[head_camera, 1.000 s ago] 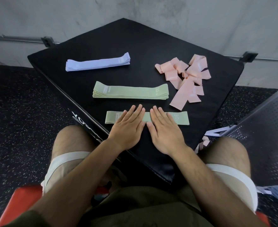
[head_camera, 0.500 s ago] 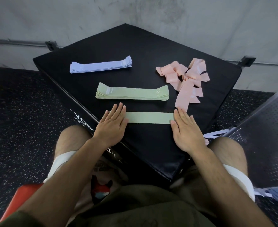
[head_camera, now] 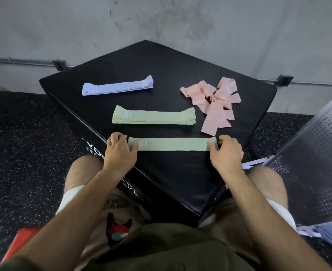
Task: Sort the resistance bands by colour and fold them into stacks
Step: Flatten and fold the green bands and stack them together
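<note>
Single green band (head_camera: 173, 144) lay flat on the black padded box (head_camera: 180, 173), just nearer me than the green stack (head_camera: 154, 116). Left hand (head_camera: 120, 153) fingers were curled on its left end, and the right hand (head_camera: 226, 153) pinched the right end. Loose pink bands (head_camera: 214, 100) sat right of that stack.

I am looking in remotely on a gym: speckled black rubber flooring (head_camera: 24, 145), a black padded plyometric box (head_camera: 171, 173) against a bare grey concrete wall (head_camera: 161, 20), a perforated grey metal panel (head_camera: 317, 153) beside it, and on the box a lilac stack of fabric resistance bands (head_camera: 118, 88), a green stack (head_camera: 153, 115) and a loose pink heap (head_camera: 214, 100).
</note>
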